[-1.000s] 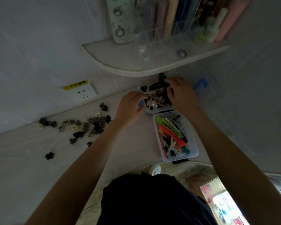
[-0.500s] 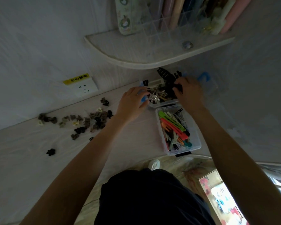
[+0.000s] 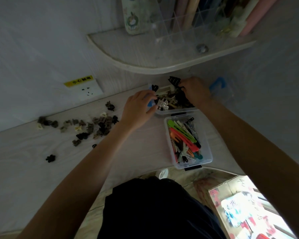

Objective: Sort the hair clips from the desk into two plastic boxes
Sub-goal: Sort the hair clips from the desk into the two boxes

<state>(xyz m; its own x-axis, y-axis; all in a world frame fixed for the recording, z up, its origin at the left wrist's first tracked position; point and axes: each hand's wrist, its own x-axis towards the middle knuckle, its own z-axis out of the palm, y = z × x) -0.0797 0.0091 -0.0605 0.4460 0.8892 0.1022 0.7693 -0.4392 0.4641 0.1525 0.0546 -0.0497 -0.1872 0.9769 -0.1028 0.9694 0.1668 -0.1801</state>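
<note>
Desk (image 3: 33,169) of pale wood grain, shelf (image 3: 136,54) on the wall above.

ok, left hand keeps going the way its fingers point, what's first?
Probably the clear rhinestone clip at the near edge of the far box; the left hand fingertips look almost on it already, though depth is unclear.

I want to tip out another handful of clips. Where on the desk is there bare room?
Bare desk lies in front of the loose small clips, left of the left forearm, apart from one stray black clip. It is crowded around the far box and near box.
</note>
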